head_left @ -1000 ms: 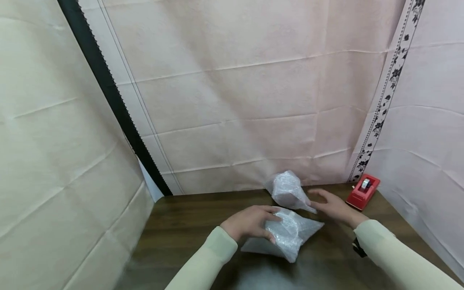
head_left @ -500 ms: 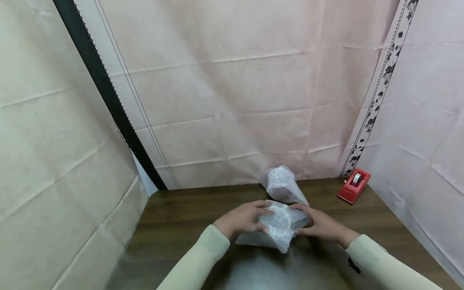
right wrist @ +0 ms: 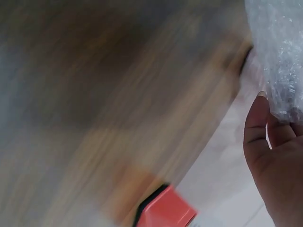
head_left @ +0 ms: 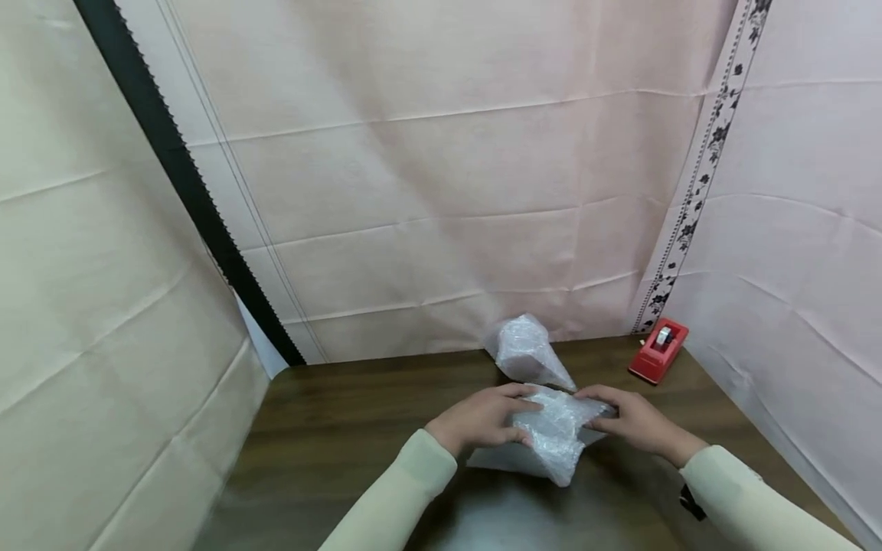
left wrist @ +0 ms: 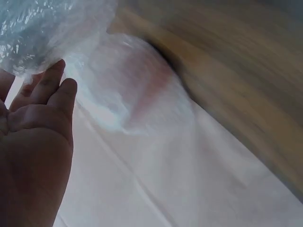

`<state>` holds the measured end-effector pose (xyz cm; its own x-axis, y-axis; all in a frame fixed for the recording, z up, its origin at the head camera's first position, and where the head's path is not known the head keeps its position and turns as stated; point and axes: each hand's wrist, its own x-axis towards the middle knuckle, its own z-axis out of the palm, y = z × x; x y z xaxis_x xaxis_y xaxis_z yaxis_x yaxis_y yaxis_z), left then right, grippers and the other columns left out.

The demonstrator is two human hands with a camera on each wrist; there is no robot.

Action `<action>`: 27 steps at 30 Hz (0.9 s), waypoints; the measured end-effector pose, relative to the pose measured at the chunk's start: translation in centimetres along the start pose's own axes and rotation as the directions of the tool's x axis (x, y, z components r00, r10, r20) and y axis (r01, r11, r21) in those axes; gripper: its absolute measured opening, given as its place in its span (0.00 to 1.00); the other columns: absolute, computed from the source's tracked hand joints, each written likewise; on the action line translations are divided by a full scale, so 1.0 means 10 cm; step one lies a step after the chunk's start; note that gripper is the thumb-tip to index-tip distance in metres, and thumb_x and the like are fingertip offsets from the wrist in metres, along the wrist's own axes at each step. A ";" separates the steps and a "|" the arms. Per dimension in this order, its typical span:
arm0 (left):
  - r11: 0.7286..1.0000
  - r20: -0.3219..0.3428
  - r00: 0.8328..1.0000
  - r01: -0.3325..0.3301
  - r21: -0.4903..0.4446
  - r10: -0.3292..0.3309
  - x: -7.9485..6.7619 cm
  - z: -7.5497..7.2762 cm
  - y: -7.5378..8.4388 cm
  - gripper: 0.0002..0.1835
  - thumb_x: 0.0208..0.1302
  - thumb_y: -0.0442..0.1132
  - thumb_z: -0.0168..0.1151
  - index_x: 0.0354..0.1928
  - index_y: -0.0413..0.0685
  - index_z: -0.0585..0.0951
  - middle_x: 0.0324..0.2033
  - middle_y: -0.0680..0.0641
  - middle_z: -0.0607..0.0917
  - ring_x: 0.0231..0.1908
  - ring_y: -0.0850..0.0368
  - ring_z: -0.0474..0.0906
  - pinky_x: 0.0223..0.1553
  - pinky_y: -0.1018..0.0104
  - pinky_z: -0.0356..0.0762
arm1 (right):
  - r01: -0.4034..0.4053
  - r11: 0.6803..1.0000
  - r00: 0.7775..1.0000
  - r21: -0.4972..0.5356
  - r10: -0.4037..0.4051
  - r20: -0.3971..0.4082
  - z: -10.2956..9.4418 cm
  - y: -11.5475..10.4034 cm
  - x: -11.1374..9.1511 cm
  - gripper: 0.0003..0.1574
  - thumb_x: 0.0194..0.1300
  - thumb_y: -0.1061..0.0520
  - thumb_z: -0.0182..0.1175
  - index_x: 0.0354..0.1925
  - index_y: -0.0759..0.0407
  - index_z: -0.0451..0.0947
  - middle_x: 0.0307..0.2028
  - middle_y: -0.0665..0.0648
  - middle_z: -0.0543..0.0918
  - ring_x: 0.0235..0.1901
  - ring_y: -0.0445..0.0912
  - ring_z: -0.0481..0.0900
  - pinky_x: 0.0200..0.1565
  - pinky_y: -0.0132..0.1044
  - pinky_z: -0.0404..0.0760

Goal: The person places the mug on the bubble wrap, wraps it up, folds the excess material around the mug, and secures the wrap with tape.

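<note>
A bubble wrap bundle [head_left: 556, 438] sits on the table in the middle of the head view, its flat near edge spread to the left. My left hand [head_left: 482, 418] holds its left side, thumb in front and fingers over the top. On the other side my right hand [head_left: 637, 418] pinches the right edge between thumb and fingers. In the right wrist view, the right hand [right wrist: 279, 156] has its thumb at the crinkled wrap [right wrist: 279, 61]. What the wrap encloses is hidden. Behind it stands a second bubble wrap bundle [head_left: 524, 344], reddish inside in the left wrist view.
A red tape dispenser [head_left: 658, 353] stands at the back right of the brown wooden table [head_left: 344, 413]. Pale cloth [head_left: 413, 191] hangs along the back and both sides, with a black strip [head_left: 186, 176] on the left.
The right hand has left the rear bundle's edge and come to the front bundle, now pinching its right edge. The left hand stays on the front bundle. The head view has shifted slightly.
</note>
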<state>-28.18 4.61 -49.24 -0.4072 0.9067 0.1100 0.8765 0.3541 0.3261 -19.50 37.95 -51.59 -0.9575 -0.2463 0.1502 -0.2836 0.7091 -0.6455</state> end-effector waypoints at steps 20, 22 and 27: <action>0.984 0.100 0.994 -0.069 0.166 0.053 1.10 0.26 0.75 0.36 0.75 0.63 0.72 0.80 0.62 0.81 0.86 0.58 0.72 0.78 0.65 0.78 0.79 0.72 0.74 | -0.345 0.861 0.938 0.373 0.315 0.143 -0.98 1.00 -0.75 0.46 0.91 0.47 0.54 0.89 0.67 0.49 0.84 0.79 0.64 0.80 0.66 0.74 0.70 0.64 0.85; 0.983 0.115 0.992 -0.079 0.167 0.061 1.21 0.27 0.78 0.36 0.76 0.64 0.71 0.81 0.63 0.80 0.86 0.59 0.71 0.75 0.66 0.80 0.77 0.72 0.76 | -0.276 0.896 0.960 0.349 0.240 0.142 -1.00 0.93 -0.73 0.44 0.87 0.52 0.60 0.88 0.65 0.56 0.82 0.66 0.74 0.78 0.50 0.78 0.67 0.52 0.87; 0.987 0.159 0.987 -0.059 0.149 0.035 1.45 0.26 0.77 0.37 0.76 0.64 0.70 0.82 0.65 0.78 0.88 0.61 0.68 0.78 0.68 0.77 0.78 0.72 0.76 | -0.050 0.965 0.995 0.259 0.027 0.094 -1.03 0.69 -0.66 0.46 0.73 0.53 0.76 0.82 0.58 0.71 0.73 0.38 0.82 0.69 0.27 0.77 0.62 0.33 0.83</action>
<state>-26.71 21.11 -47.55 -0.3307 0.9433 -0.0291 0.9272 0.3305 0.1760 -15.64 51.27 -49.33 -0.9557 -0.2879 0.0621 -0.2117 0.5253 -0.8241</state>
